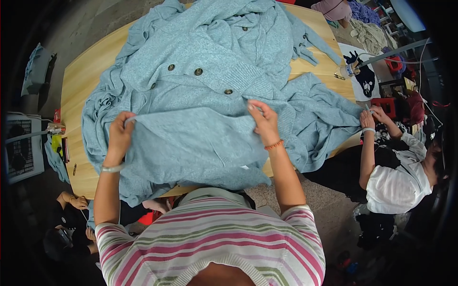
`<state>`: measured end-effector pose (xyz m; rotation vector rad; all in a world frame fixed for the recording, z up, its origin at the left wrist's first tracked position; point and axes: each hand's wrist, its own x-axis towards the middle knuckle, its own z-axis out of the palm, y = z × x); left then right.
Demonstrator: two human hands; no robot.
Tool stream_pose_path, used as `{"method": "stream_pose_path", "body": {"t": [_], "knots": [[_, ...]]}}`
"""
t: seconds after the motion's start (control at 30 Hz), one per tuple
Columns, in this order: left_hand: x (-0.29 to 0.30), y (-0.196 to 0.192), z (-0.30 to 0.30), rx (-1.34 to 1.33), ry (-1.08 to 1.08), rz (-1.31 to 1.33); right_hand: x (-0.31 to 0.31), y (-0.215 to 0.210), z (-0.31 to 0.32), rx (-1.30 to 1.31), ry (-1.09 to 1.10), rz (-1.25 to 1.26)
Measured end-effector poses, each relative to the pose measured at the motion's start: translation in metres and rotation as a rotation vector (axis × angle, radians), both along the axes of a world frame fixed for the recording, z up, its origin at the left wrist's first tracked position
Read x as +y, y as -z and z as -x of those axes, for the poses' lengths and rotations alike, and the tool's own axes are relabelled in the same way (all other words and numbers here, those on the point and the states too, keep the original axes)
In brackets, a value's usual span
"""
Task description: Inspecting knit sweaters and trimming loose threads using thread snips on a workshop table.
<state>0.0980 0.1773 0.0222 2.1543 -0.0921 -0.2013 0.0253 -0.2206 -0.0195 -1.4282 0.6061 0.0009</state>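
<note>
A stretch of light blue-grey knit garment [191, 143] is spread between my two hands, over the near edge of the table. My left hand [120, 136] pinches its upper left corner, thumb against fingers. At the upper right corner, my right hand [264, 123] grips the cloth with bent fingers, slightly blurred. Just beyond, a heap of matching knit cardigans [205, 52] with dark round buttons and ribbed bands covers much of the tabletop. Whether the held piece belongs to one of these cardigans cannot be seen.
The wooden table [76, 81] has a curved outline. On the right a person in a white top [398, 183] handles the end of a blue-grey knit piece. Another person [67, 229] in dark clothes sits lower left. A thread snipper [339, 76] lies at the right edge.
</note>
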Motion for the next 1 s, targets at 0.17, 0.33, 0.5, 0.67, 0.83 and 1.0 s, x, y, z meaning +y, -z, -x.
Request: {"method": "stream_pose_path", "body": {"t": [0.17,0.33,0.5,0.67,0.83,1.0], "knots": [[-0.008,0.031,-0.041,-0.146,-0.241,0.123,0.025,0.027,-0.045,0.008,-0.031,-0.136],[-0.047,0.022,-0.059,-0.308,0.002,-0.321,0.019,0.011,-0.04,-0.056,-0.12,0.047],[-0.053,0.031,-0.068,-0.248,0.14,-0.512,-0.069,-0.046,-0.016,-0.6,0.102,0.082],[-0.089,0.017,-0.049,-0.188,0.368,-0.272,-0.117,-0.096,-0.001,-0.488,0.305,0.123],[-0.113,0.006,-0.025,0.008,0.355,-0.041,-0.211,0.055,0.035,0.046,0.111,0.815],[-0.107,0.021,-0.009,-0.014,0.381,-0.038,-0.121,0.067,0.042,0.242,-0.022,1.365]]}}
